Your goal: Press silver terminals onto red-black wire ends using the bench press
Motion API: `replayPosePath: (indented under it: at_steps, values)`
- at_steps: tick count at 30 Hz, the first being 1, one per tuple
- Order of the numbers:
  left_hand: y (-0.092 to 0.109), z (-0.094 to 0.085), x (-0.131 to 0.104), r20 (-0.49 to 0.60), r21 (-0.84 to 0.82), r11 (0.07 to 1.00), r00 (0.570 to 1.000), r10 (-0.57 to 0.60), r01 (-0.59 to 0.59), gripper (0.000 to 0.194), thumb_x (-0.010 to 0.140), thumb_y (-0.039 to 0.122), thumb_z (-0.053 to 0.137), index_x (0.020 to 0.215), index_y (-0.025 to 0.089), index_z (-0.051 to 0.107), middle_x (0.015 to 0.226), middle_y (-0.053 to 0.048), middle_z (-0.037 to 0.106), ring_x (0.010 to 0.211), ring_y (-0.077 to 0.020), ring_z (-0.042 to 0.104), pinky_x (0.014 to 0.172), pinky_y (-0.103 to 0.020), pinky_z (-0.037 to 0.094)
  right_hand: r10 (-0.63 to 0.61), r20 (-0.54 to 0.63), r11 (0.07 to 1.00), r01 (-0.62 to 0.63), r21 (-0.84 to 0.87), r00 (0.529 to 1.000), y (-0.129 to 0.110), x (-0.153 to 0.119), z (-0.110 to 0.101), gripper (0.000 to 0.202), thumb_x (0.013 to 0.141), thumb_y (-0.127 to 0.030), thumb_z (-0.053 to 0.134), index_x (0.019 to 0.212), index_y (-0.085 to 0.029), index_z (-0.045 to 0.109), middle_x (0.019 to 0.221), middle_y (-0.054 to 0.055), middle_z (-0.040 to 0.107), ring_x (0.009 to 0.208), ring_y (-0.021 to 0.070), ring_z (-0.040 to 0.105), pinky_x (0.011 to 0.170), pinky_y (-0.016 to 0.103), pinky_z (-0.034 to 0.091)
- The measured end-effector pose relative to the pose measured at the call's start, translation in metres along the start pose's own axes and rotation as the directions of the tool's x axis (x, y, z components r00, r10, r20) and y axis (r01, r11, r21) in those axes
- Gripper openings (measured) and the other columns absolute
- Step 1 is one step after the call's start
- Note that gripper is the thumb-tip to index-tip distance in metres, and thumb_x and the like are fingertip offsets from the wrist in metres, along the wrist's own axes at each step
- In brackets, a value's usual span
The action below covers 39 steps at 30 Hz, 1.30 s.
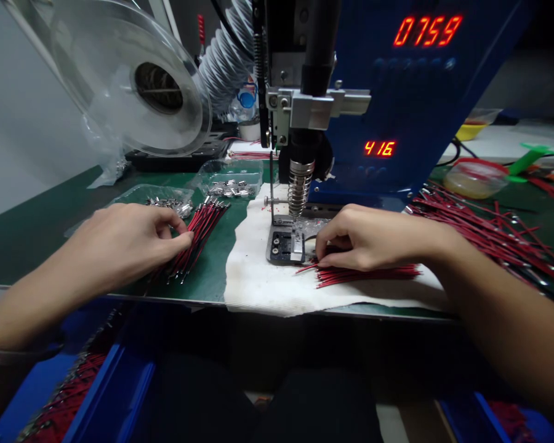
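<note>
L hand [124, 243] pinched on red wire bundle [194, 237], near left. R hand [367, 239] curled on wires [364, 274] by press plate [286, 243], white cloth [258, 283].

Clear reel [159, 92] upper left; blue machine [397, 98] showing red digits; yellow bowl [471, 130] far right.

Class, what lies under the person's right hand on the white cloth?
Under the right hand a bundle of red wires lies on the white cloth. The hand covers the bundle's upper part.

Green bench [37, 234]: white cloth [258, 283], red wire bundles [198, 234], press [397, 123].
</note>
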<state>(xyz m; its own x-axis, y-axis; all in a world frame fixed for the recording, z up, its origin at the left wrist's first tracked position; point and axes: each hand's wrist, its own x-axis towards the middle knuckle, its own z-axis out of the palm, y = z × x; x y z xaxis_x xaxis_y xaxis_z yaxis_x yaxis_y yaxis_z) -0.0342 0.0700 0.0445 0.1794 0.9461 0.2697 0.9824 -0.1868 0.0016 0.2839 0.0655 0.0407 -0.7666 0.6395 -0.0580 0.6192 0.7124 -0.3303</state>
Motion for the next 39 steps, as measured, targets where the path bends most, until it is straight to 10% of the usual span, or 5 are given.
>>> replayPosePath:
  at_steps: [10, 20, 39]
  values:
    - [-0.012, 0.007, 0.015, 0.065, 0.247, 0.969, 0.998, -0.019, 0.003, 0.068, 0.071, 0.066, 0.023, 0.085, 0.018, 0.069, 0.064, -0.008, 0.061, 0.053, -0.0157, 0.056, 0.056, -0.029, 0.022, 0.008, -0.001, 1.000, -0.008, -0.011, 1.000, -0.002, -0.001, 0.000, 0.014, 0.083, -0.023, 0.058, 0.085, -0.020, 0.071, 0.073, -0.002, 0.064, 0.060, 0.0083, 0.050, 0.056, 0.023, 0.031]
    - [-0.018, 0.015, 0.026, 0.099, 0.366, 0.930, 0.992, -0.075, 0.034, 0.071, 0.070, 0.075, 0.017, 0.083, 0.029, 0.069, 0.069, -0.013, 0.061, 0.069, -0.0344, 0.062, 0.051, -0.039, 0.037, 0.036, 0.019, 0.999, -0.036, -0.010, 0.999, -0.003, -0.001, -0.001, 0.013, 0.083, -0.026, 0.058, 0.083, -0.022, 0.070, 0.070, -0.004, 0.062, 0.058, 0.0078, 0.048, 0.055, 0.023, 0.029]
    - [-0.011, 0.021, 0.021, 0.077, 0.382, 0.923, 0.993, -0.089, 0.053, 0.064, 0.076, 0.069, 0.021, 0.080, 0.027, 0.069, 0.068, -0.016, 0.061, 0.070, -0.0355, 0.063, 0.051, -0.039, 0.040, 0.030, 0.010, 0.999, -0.029, -0.036, 1.000, -0.001, -0.001, 0.000, 0.012, 0.083, -0.025, 0.058, 0.083, -0.023, 0.070, 0.072, -0.005, 0.062, 0.060, 0.0078, 0.049, 0.056, 0.023, 0.030]
